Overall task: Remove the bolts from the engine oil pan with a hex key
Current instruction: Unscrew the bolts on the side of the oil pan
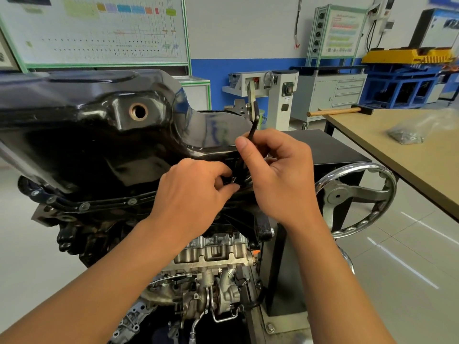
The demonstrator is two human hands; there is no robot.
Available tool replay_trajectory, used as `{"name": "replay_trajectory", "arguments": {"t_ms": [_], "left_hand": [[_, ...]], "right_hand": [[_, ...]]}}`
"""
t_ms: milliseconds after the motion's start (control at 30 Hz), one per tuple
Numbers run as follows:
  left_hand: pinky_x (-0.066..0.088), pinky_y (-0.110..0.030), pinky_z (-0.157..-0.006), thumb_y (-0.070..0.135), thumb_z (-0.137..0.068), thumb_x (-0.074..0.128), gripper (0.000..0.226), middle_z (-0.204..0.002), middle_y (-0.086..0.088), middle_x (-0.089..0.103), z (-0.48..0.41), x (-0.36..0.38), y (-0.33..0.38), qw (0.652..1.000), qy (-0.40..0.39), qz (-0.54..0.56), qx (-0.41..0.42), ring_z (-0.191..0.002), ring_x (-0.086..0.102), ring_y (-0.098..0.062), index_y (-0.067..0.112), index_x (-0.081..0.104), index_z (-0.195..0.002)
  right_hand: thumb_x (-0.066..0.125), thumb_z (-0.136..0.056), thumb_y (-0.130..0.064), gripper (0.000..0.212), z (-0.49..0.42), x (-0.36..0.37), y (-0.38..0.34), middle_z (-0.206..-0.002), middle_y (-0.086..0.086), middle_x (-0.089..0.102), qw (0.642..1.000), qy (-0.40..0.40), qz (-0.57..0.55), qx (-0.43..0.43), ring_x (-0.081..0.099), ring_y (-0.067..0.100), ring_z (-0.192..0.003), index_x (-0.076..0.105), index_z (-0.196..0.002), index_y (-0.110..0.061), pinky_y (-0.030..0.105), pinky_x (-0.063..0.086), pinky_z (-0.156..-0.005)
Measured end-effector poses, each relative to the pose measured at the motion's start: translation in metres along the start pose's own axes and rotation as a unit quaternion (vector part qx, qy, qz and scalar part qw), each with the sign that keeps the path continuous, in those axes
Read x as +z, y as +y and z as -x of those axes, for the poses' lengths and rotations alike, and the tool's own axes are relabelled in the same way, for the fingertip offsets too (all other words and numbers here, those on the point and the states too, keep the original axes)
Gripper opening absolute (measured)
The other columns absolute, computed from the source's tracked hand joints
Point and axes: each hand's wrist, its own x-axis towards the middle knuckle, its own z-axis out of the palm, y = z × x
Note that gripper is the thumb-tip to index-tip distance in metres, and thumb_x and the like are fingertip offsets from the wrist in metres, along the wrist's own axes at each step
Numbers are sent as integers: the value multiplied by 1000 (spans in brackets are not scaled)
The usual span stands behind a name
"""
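- Glossy black pressed-steel oil pan [104,135] sits on top of the upturned engine, filling the upper left of the view.
- Small silver flange bolts [131,201] sit along the pan's lower front rim.
- Black steel hex key [252,131] stands upright at the pan's right edge.
- Right hand [280,175] grips the key's upper arm, thumb on top.
- Left hand [196,194] pinches the key's lower end at the pan rim.
- Chrome spoked handwheel [357,194] is right of the pan.

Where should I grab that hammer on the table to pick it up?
Grip the hammer by its wooden handle, coming from the end that sticks past the table corner: it lies flat and overhangs there, so fingers can likely wrap underneath.
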Motion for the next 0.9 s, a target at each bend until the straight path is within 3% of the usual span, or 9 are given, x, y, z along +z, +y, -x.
{"name": "replay_trajectory", "arguments": {"t_ms": [133,233,367,500,600,667,733,833,900], "left_hand": [[55,-35,-62,46,-85,71,22,-59,14,62,6,11,0,1000,11,1,0,-64,63,-12,28,75,-98],[53,-37,-56,37,-90,69,14,-53,10,58,9,19,-4,998,42,45,2,-54,58,-12,25,74,-88],[52,-30,-50,24,-89,72,8,-60,7,65,7,18,-2,975,53,216,-17,-53,62,-14,29,73,-83],[45,-15,-44,16,-91,69,11,-70,3,73,-7,14,15,889,-37,441,-117,-58,69,-10,24,75,-85],[47,-18,-48,21,-87,65,16,-82,-3,73,-21,15,33,722,-179,639,-195,-70,70,-15,12,72,-99],[49,-19,-52,19,-85,62,24,-89,-6,72,-28,22,53,637,-251,702,-197,-73,69,-15,9,69,-106],[50,-20,-54,15,-89,60,22,-89,-7,71,-35,37,81,614,-296,709,-179,-74,68,-15,9,70,-107],[51,-21,-57,11,-99,54,18,-87,-7,71,-42,74,141,663,-381,629,-139,-74,65,-14,8,71,-104],[53,-24,-60,13,-102,52,19,-90,-6,72,-44,106,194,711,-437,545,-80,-77,66,-15,10,70,-99]], "right_hand": [[66,-96,-16,14,1,-2,2,-72,9,66,1000,9,-16,23,60,24,-69,74,-87,-7,34,49,-63],[66,-96,-16,16,1,-4,1,-68,5,63,1000,8,-21,20,55,16,-63,73,-85,-7,27,44,-60],[63,-98,-14,22,-4,-14,-3,-62,14,53,996,36,-74,30,45,11,-57,70,-80,-5,20,38,-54],[61,-97,-24,22,0,-40,-7,-64,-2,58,943,172,-239,156,48,6,-54,73,-78,-19,16,37,-46],[54,-101,-26,22,13,-81,-9,-65,-5,58,860,274,-346,257,50,5,-55,68,-87,-17,15,37,-45],[51,-103,-28,26,24,-116,-10,-64,-4,56,856,299,-305,292,49,7,-54,66,-86,-15,16,36,-44],[50,-104,-29,30,29,-160,-20,-63,-3,57,878,304,-213,301,50,9,-54,67,-83,-14,16,37,-44],[56,-101,-34,36,28,-240,-41,-56,-5,58,909,279,46,307,51,7,-51,71,-77,-12,20,40,-46],[62,-97,-38,40,29,-296,-50,-48,-7,57,880,218,270,324,47,2,-43,72,-69,-12,26,37,-46]]}}
